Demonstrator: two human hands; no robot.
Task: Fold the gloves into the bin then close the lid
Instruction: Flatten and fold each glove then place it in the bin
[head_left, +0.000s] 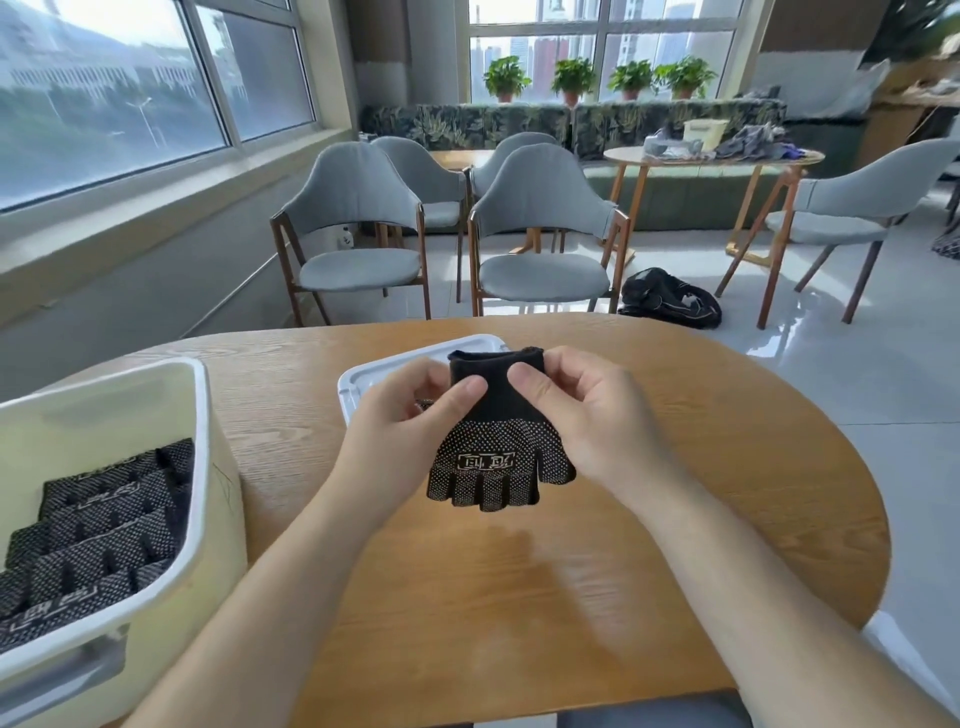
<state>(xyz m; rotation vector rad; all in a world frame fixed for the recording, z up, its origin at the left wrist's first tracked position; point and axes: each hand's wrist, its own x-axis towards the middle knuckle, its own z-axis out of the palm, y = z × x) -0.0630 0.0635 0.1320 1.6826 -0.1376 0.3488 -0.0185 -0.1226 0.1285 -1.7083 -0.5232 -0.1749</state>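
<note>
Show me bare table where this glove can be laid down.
Largest bare patch: the table right of the right hand, out to its edge. Another lies under the glove, between the forearms. A narrower strip runs between bin and left hand. Crowded: the lid behind the hands.

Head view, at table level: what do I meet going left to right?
Bin holding folded gloves → left hand → black dotted glove, pinched at its cuff by both hands → right hand.

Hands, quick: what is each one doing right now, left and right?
Left hand: closed, pinching the cuff of the black glove.
Right hand: closed, pinching the same cuff.
</note>
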